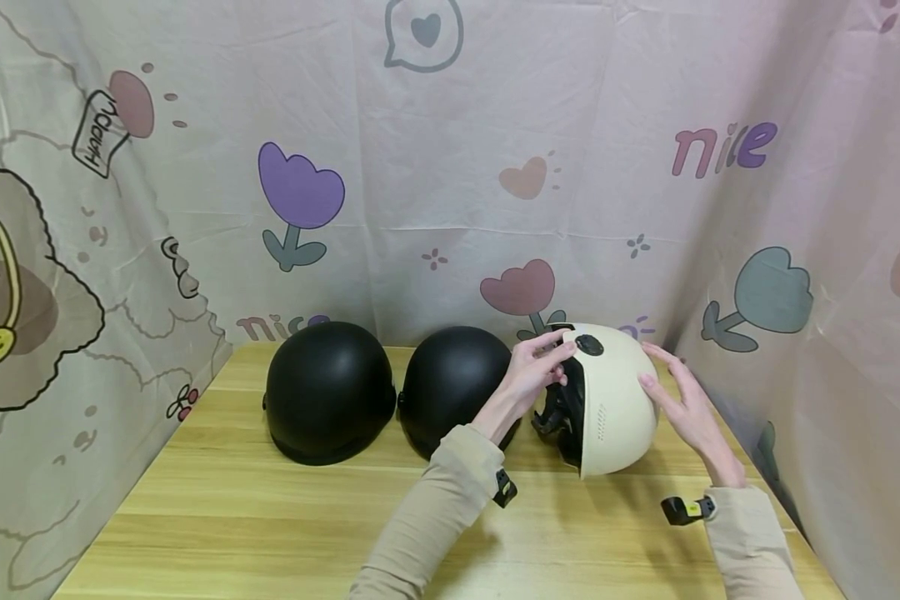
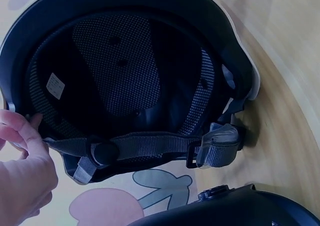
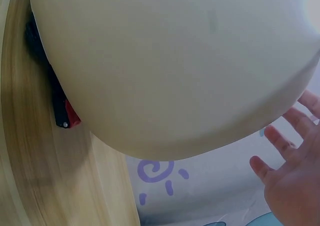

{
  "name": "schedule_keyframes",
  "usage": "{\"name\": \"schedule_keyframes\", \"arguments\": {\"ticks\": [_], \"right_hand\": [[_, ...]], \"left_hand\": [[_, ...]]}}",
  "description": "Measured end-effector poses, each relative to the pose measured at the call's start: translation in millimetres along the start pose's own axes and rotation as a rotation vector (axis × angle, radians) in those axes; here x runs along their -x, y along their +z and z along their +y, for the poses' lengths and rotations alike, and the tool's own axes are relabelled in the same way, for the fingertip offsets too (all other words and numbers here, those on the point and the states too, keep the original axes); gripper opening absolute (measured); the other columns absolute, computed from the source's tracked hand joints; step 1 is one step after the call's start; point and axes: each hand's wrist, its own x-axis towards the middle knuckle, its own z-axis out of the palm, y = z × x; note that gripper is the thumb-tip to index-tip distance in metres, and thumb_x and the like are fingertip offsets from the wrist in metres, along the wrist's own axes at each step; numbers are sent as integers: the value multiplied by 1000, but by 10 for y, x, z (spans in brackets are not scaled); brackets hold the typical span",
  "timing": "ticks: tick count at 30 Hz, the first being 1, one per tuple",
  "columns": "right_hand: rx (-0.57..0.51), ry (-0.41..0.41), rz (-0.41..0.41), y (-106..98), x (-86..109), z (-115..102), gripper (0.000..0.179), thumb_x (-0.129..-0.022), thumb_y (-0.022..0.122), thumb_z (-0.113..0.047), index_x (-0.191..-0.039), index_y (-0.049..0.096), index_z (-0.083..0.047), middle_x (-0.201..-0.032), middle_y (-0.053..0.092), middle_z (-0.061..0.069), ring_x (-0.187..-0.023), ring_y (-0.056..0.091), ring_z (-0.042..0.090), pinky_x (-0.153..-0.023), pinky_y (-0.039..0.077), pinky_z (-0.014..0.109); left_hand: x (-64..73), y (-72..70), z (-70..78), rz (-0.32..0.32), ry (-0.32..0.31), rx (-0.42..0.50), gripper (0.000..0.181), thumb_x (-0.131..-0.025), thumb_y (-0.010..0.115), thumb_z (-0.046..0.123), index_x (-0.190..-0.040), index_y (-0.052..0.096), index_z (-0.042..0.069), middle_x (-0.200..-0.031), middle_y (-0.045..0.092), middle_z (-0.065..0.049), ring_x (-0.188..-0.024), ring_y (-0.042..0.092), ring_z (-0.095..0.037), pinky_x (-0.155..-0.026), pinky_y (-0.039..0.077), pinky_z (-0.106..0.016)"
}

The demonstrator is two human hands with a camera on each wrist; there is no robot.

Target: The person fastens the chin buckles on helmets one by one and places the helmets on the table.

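Observation:
A cream helmet [image 1: 622, 417] is tipped on its side at the right of the table, its opening turned left. My left hand [image 1: 527, 375] pinches its rim near the round black vent [image 1: 588, 344], thumb and fingers at the edge. On the far side, my right hand [image 1: 686, 404] has its fingers spread, fingertips at the shell; the right wrist view shows them along the shell's edge. Inside, the left wrist view shows black padding [image 2: 117, 61], a white label [image 2: 55, 86] and a dark chin strap [image 2: 150, 145] with a buckle [image 2: 217, 148] across the opening.
Two black helmets, one at the left [image 1: 330, 392] and one in the middle [image 1: 450, 383], stand side by side on the wooden table [image 1: 270, 533]. My left forearm passes in front of the middle one. A printed curtain [image 1: 420, 167] hangs behind and at both sides.

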Motion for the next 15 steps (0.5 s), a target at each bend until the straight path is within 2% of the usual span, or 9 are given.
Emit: {"name": "schedule_keyframes", "arguments": {"ticks": [3, 10, 13, 15], "right_hand": [[7, 7, -3, 0, 2, -6, 51, -103, 55, -19, -152, 43, -10, -156, 41, 24, -143, 29, -4, -121, 19, 53], [-1, -14, 2, 10, -21, -36, 52, -101, 57, -17, -151, 45, -12, -155, 39, 21, -139, 32, 0, -111, 22, 76], [-8, -31, 9, 24, -37, -43, 52, -100, 58, -15, -151, 47, -13, -154, 39, 20, -134, 31, -6, -109, 21, 78], [-10, -38, 13, 31, -47, -45, 52, -99, 59, -15, -150, 48, -13, -153, 40, 20, -132, 30, -8, -109, 21, 78]], "left_hand": [[-7, 16, -4, 8, 6, -15, 44, -97, 67, 10, -141, 59, 7, -93, 67, 6, -56, 48, -5, -58, 51, -19], [-8, 28, -30, 13, 52, -77, 43, -97, 68, 11, -139, 61, 7, -76, 63, 9, -54, 42, -7, -52, 45, -20], [2, 15, -37, 6, 82, -147, 45, -97, 67, 14, -142, 59, 10, -66, 57, 10, -53, 40, -8, -51, 42, -21], [9, 2, -35, 2, 98, -205, 47, -98, 67, 17, -143, 58, 14, -68, 59, 11, -53, 41, -9, -52, 41, -23]]}}
